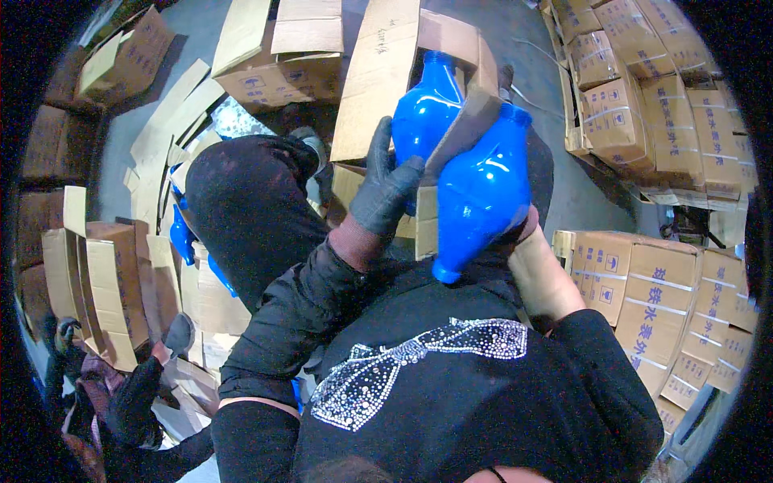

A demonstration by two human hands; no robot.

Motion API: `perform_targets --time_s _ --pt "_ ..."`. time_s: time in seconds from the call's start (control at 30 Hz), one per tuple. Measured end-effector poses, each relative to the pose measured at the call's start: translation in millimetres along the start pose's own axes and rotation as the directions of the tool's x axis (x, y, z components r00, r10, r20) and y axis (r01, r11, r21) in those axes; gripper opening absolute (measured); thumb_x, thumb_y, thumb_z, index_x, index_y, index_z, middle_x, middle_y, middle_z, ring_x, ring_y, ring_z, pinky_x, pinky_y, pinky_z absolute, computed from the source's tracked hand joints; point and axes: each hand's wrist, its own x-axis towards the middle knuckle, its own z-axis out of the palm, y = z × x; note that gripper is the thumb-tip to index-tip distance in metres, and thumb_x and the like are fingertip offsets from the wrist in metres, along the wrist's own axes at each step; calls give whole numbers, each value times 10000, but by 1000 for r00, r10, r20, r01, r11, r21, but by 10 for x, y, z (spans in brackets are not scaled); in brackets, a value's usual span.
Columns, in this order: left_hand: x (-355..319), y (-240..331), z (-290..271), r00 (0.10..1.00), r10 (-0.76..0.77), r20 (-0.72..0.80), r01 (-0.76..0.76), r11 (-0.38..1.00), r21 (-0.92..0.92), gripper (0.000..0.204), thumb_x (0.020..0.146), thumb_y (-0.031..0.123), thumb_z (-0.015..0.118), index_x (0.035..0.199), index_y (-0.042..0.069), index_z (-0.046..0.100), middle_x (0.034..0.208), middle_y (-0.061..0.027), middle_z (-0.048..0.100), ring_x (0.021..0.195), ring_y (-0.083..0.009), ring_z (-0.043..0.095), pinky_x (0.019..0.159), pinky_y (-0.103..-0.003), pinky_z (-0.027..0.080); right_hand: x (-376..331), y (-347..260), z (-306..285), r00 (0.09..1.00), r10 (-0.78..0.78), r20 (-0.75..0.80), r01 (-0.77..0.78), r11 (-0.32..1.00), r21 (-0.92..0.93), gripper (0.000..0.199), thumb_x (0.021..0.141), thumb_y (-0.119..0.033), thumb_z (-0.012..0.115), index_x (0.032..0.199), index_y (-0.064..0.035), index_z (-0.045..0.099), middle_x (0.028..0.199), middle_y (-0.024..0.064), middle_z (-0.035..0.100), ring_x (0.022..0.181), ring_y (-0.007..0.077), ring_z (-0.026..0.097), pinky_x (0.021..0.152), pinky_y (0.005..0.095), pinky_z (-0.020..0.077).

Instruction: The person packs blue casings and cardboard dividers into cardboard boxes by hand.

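My right hand [525, 227], mostly hidden beneath it, holds up a glossy blue water meter housing [483, 181] with a bulging middle and narrow necks at both ends. A second blue housing [428, 109] stands in an opened cardboard box [374, 76] in front of me. Between the two housings rises a brown cardboard flap [465, 129]. My left hand [385, 189], in a dark glove, is at the near left side of the second housing. Its fingers are spread, and one appears to touch that housing's lower part.
Strapped cartons [664, 282] are stacked along the right. Another open carton [278, 60] lies ahead on the left. Flattened cardboard [165, 153] and more blue housings [182, 235] lie beyond my left knee. At the lower left sits another person [133, 402] near an open box [105, 282].
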Motion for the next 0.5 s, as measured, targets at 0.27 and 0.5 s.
perform_targets --time_s 0.27,0.5 --pt "-66 175 -10 996 -47 78 37 992 124 790 693 116 739 1347 70 297 1226 -120 488 1080 -199 518 873 -328 454 -14 85 72 999 23 -33 -23 1000 -11 512 885 -383 496 1269 -51 428 1178 146 544 1049 273 554 954 441 424" --pt "-250 356 -226 985 126 -117 -112 986 119 621 665 98 751 1203 38 447 1056 -97 573 891 -178 597 740 -308 502 198 263 93 996 82 -24 -82 997 3 512 888 -387 491 1271 -53 426 1181 145 544 1051 273 554 956 442 423"
